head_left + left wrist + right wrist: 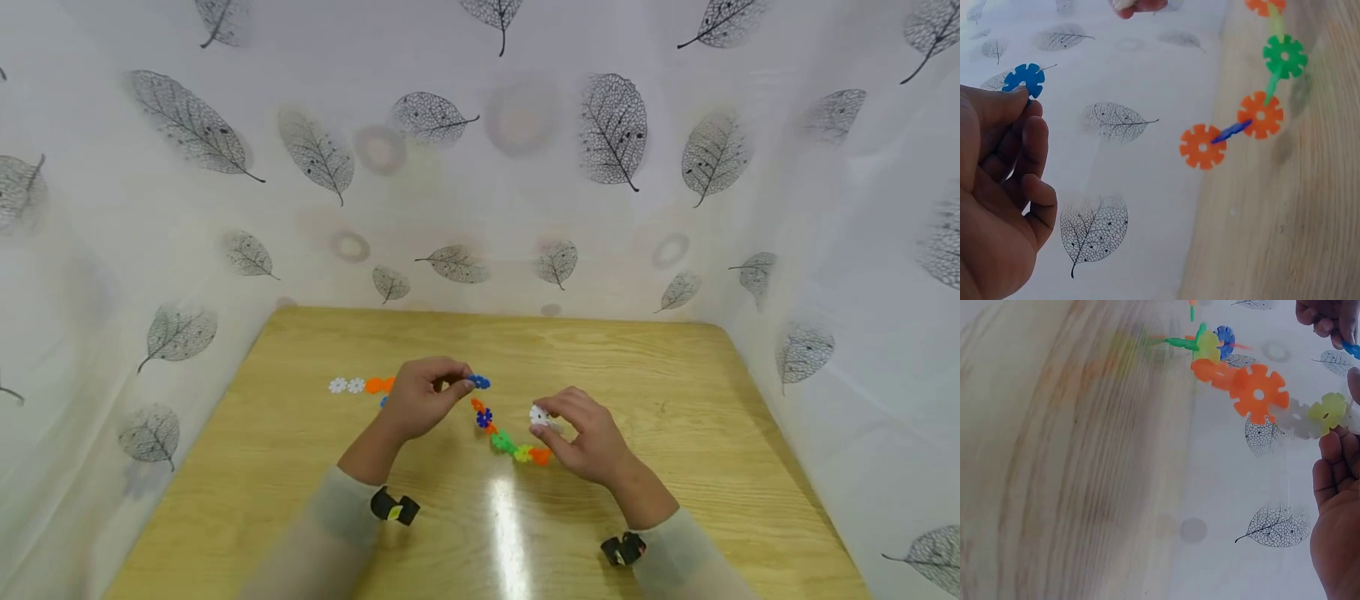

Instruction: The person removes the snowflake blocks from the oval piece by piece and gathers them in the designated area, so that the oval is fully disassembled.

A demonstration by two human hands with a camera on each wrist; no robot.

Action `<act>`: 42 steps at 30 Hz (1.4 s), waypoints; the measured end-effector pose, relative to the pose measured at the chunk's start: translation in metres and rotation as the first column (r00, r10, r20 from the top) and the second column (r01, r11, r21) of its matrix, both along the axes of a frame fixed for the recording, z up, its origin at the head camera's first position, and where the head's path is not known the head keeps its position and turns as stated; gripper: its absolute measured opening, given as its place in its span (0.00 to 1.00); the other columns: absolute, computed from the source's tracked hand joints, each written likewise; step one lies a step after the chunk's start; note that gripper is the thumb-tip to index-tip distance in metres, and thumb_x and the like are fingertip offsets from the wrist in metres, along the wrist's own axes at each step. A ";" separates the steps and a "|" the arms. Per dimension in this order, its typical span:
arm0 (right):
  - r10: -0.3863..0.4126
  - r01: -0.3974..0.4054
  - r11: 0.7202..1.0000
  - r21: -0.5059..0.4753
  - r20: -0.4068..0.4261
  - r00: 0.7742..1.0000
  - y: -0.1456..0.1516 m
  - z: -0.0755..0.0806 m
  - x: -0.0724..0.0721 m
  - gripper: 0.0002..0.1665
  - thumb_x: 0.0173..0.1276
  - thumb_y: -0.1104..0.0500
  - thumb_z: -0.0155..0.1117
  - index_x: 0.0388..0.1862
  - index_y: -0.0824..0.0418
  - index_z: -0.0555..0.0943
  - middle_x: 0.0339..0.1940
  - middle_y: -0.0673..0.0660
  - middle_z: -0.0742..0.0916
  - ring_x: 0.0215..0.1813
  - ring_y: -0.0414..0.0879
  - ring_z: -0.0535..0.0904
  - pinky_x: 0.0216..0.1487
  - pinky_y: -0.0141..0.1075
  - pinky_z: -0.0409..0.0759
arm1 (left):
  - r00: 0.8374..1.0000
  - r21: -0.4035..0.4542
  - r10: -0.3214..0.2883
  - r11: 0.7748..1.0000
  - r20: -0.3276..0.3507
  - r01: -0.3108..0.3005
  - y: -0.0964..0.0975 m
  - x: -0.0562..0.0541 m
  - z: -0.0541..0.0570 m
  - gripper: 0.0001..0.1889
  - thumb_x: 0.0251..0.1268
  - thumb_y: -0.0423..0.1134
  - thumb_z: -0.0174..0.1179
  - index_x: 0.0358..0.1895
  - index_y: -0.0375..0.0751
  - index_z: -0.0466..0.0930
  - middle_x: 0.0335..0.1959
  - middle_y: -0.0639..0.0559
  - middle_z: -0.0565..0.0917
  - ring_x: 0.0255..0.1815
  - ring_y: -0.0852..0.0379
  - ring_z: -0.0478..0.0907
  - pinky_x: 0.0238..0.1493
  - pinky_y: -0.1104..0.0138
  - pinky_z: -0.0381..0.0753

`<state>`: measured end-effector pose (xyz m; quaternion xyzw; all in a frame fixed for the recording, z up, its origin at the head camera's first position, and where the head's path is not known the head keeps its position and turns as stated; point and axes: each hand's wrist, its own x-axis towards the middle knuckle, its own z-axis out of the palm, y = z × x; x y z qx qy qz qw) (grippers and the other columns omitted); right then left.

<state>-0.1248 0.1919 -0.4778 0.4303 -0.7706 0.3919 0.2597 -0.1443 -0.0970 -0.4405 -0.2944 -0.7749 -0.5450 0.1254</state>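
Between thumb and fingertips, my left hand [423,400] pinches a blue notched plastic disc [479,382], held in the air over the table. My right hand [588,435] pinches a white notched disc [538,415] at one end of a chain of interlocked discs. From there the chain runs through a yellow disc [1329,411], an orange disc [1259,394], and on to a green disc [502,442] and a dark blue disc [484,417]. An orange disc [1202,147] forms its other end, a little below the blue disc and apart from it.
Left of my left hand, two white discs [347,385] and orange discs [373,385] lie in a row on the wooden table [300,500]. A blue disc [384,402] there is partly hidden by the hand. White leaf-printed sheeting [517,200] surrounds the table's back and sides.
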 end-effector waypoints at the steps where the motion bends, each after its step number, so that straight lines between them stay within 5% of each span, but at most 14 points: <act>1: -0.001 0.001 1.000 -0.004 -0.001 1.000 0.002 0.000 0.000 0.17 0.73 0.54 0.71 0.52 0.64 0.87 0.40 0.50 0.89 0.41 0.47 0.83 0.43 0.39 0.82 | 1.000 -0.009 -0.003 1.000 0.009 0.003 -0.002 -0.001 0.001 0.06 0.71 0.31 0.67 0.37 0.47 0.89 0.30 0.58 0.85 0.23 0.58 0.68 0.25 0.67 0.68; 8: 0.020 -0.020 1.000 0.012 0.010 1.000 0.004 0.001 0.000 0.18 0.70 0.56 0.73 0.54 0.65 0.86 0.41 0.51 0.89 0.42 0.48 0.83 0.40 0.43 0.84 | 0.982 -0.039 0.079 0.997 0.173 -0.074 -0.017 0.000 -0.008 0.03 0.71 0.34 0.68 0.43 0.43 0.90 0.36 0.54 0.88 0.28 0.57 0.76 0.28 0.68 0.76; 17: -0.010 0.009 0.999 0.033 0.024 1.000 0.006 0.003 0.001 0.18 0.71 0.55 0.73 0.54 0.63 0.86 0.41 0.49 0.89 0.42 0.45 0.83 0.42 0.38 0.83 | 0.919 -0.103 0.223 0.974 0.325 -0.200 -0.045 0.000 -0.019 0.07 0.72 0.41 0.69 0.48 0.47 0.90 0.40 0.55 0.89 0.34 0.54 0.81 0.33 0.65 0.81; 26: -0.004 0.004 0.999 0.039 0.018 1.000 0.005 0.004 0.001 0.18 0.71 0.55 0.73 0.55 0.64 0.86 0.41 0.49 0.89 0.42 0.45 0.83 0.44 0.35 0.82 | 0.856 -0.120 0.282 0.959 0.433 -0.255 -0.075 -0.002 -0.029 0.15 0.72 0.48 0.68 0.55 0.47 0.89 0.49 0.50 0.89 0.48 0.49 0.85 0.45 0.63 0.85; 31: 0.004 -0.004 0.999 0.033 0.008 1.000 0.005 0.005 0.000 0.18 0.73 0.53 0.72 0.55 0.64 0.86 0.41 0.49 0.89 0.43 0.45 0.83 0.45 0.35 0.81 | 0.830 -0.151 0.328 0.945 0.452 -0.291 -0.091 -0.007 -0.036 0.16 0.72 0.50 0.67 0.56 0.48 0.90 0.53 0.50 0.89 0.55 0.50 0.85 0.50 0.62 0.85; 37: -0.003 0.002 0.999 0.044 0.017 1.000 0.005 0.007 0.000 0.19 0.72 0.53 0.72 0.55 0.63 0.86 0.42 0.50 0.89 0.44 0.46 0.83 0.47 0.35 0.82 | 0.823 -0.227 0.403 0.914 0.400 -0.337 -0.108 -0.008 -0.043 0.16 0.72 0.49 0.68 0.56 0.46 0.89 0.50 0.49 0.89 0.50 0.50 0.85 0.46 0.66 0.84; 42: 0.002 -0.003 0.999 0.042 0.017 1.000 0.005 0.007 0.000 0.18 0.71 0.54 0.73 0.55 0.64 0.86 0.42 0.50 0.89 0.44 0.45 0.83 0.46 0.36 0.82 | 0.784 -0.315 0.494 0.864 0.377 -0.394 -0.123 -0.008 -0.049 0.15 0.71 0.48 0.69 0.53 0.44 0.88 0.44 0.49 0.89 0.45 0.50 0.84 0.45 0.60 0.83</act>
